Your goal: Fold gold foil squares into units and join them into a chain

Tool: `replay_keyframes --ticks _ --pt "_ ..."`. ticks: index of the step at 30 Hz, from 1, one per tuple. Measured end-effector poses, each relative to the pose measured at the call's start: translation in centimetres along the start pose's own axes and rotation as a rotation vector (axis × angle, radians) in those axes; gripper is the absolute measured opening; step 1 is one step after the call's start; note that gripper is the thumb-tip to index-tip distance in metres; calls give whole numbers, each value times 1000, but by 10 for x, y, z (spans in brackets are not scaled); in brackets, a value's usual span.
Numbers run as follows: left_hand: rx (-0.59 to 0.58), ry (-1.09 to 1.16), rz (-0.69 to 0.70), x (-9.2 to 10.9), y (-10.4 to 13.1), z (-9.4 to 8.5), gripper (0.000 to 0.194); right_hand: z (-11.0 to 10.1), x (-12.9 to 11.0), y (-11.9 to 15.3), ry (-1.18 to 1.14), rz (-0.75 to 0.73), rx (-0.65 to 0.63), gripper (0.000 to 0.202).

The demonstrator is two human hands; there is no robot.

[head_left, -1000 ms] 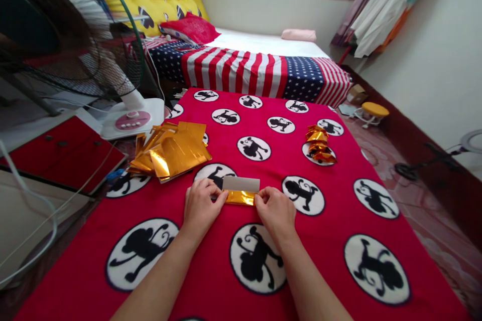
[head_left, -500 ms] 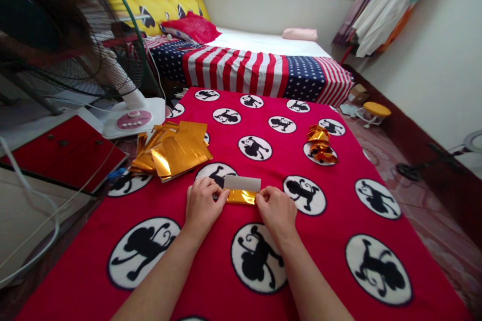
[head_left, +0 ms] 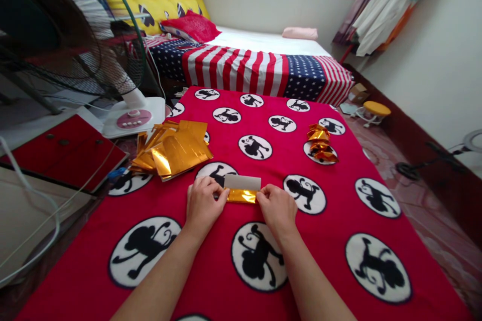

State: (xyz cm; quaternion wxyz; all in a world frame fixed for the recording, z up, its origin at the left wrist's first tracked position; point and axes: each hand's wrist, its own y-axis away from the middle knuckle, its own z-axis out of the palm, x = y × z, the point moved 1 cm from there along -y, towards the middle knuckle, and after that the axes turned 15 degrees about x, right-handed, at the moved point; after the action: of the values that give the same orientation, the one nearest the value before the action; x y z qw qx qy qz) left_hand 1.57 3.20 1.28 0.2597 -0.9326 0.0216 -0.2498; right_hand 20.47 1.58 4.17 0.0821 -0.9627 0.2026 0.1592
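Observation:
A sheet of gold foil paper (head_left: 243, 195) lies on the red cloth, its near part folded over with the gold side up and its far part showing grey. My left hand (head_left: 205, 200) pinches the left end of the fold between thumb and fingers. At the right end, my right hand (head_left: 277, 205) pinches the same fold. Further left is a loose pile of flat gold sheets (head_left: 181, 148). Several folded gold pieces (head_left: 322, 144) stand in a row at the right.
The red cloth (head_left: 309, 271) with monkey prints covers the surface. A fan (head_left: 131, 115) stands at the left beside a red panel (head_left: 68, 145). Behind is a bed (head_left: 241, 67); a yellow stool (head_left: 376, 109) is on the floor at the right.

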Motion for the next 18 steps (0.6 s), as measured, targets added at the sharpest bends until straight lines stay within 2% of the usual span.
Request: replay_keyframes --ticks 11,18 --pt "-2 -28 0 2 0 -1 25 -1 -2 3 14 -25 13 17" --pt "-47 -81 -30 6 1 -3 24 3 1 4 -12 -38 44 16"
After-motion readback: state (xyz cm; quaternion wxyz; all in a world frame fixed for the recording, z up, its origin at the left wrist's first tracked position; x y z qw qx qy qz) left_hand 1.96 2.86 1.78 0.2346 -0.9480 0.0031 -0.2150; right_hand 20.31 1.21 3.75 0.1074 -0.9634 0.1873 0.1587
